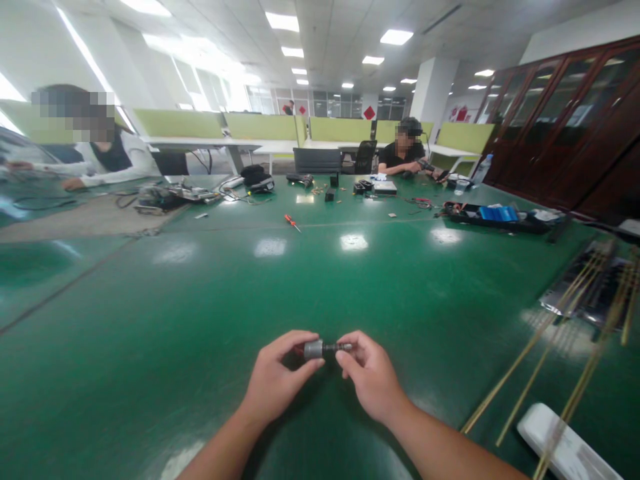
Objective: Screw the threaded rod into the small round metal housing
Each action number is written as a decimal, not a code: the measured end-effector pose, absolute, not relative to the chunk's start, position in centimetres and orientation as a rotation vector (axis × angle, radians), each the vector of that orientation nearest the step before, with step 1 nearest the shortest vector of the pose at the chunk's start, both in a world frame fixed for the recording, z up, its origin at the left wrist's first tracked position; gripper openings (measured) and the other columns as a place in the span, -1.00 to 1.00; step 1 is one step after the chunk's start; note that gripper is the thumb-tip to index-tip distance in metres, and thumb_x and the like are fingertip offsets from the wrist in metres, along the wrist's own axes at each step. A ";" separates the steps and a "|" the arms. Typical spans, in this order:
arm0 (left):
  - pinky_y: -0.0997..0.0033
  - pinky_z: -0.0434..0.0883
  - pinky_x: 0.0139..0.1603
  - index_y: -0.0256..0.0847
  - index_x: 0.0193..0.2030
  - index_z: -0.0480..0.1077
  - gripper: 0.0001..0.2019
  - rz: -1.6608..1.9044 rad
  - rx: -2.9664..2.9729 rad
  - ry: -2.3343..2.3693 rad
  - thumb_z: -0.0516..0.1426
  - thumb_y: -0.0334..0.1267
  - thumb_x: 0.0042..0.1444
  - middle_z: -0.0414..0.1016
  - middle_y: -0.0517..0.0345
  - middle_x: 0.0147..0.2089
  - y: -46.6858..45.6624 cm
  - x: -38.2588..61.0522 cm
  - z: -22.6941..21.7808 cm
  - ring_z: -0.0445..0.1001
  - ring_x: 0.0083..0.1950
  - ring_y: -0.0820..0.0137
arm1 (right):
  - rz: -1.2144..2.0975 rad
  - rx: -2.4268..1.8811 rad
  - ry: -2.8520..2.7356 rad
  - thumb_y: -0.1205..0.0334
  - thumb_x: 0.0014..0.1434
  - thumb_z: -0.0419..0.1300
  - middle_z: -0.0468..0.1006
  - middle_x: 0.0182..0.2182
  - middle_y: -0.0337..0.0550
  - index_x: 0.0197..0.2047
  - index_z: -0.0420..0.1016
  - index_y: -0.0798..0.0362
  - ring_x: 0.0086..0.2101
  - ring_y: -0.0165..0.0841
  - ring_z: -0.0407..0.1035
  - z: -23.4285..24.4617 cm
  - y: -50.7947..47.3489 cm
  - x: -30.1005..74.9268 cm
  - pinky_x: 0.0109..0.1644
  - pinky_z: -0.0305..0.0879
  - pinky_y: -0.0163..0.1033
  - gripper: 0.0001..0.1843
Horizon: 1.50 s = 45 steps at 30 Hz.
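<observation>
Close in front of me, just above the green table, is a small motor point(313, 349), a silver-grey cylinder with a dark ridged shaft point(333, 347) pointing right. My left hand point(276, 373) grips the cylinder between thumb and fingers, and something reddish shows behind it on that side. At the other end, my right hand point(371, 375) is closed round the tip of the shaft, which ends in lighter metal. Both hands hold the piece roughly level. The fingertips of my right hand partly hide the shaft's end.
Long thin sticks point(537, 343) slant across the right side, above a white case point(565, 440). An orange screwdriver point(291, 221) lies farther off on the table point(200, 313). Beyond it are a black tray point(495, 217) with blue parts, a black pouch point(257, 179) and two seated people.
</observation>
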<state>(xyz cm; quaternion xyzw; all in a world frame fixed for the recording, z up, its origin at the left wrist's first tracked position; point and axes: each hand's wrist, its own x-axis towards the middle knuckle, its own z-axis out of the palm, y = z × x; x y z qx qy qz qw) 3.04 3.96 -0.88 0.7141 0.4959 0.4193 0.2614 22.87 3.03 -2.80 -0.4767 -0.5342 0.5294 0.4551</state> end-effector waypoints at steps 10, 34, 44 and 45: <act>0.34 0.45 -0.08 -0.12 -0.12 0.52 -0.74 1.133 1.915 1.350 0.32 -0.20 0.03 0.57 0.11 -0.13 3.9 3.0 -0.9 0.53 -0.13 0.30 | 1.311 -1.161 -1.298 0.17 0.18 0.18 0.50 -0.44 -0.21 -0.14 0.45 0.09 -0.49 -0.41 0.33 -2.9 3.2 22.8 -0.40 0.23 -0.33 -0.78; 0.30 0.47 -0.09 -0.16 -0.12 0.53 -0.74 1.137 1.915 1.369 0.31 -0.18 0.03 0.58 0.06 -0.13 3.9 3.2 -0.6 0.54 -0.14 0.27 | 1.306 -1.182 -1.295 0.15 0.14 0.23 0.38 -0.52 -0.30 -0.15 0.45 0.10 -0.52 -0.44 0.24 -3.0 3.3 22.7 -0.42 0.18 -0.34 -0.76; 0.30 0.48 -0.09 -0.16 -0.12 0.53 -0.73 1.147 1.905 1.374 0.31 -0.18 0.02 0.58 0.05 -0.14 3.9 3.1 -0.6 0.55 -0.15 0.26 | 1.296 -1.165 -1.279 0.13 0.15 0.22 0.45 -0.46 -0.24 -0.17 0.45 0.10 -0.50 -0.42 0.27 -2.7 3.2 22.8 -0.41 0.21 -0.33 -0.76; 0.30 0.48 -0.09 -0.16 -0.12 0.53 -0.73 1.144 1.903 1.376 0.31 -0.18 0.02 0.58 0.05 -0.13 3.9 3.1 -0.7 0.55 -0.14 0.26 | 1.300 -1.162 -1.278 0.14 0.15 0.22 0.45 -0.46 -0.24 -0.18 0.45 0.10 -0.50 -0.43 0.27 -2.7 3.2 22.8 -0.41 0.21 -0.33 -0.77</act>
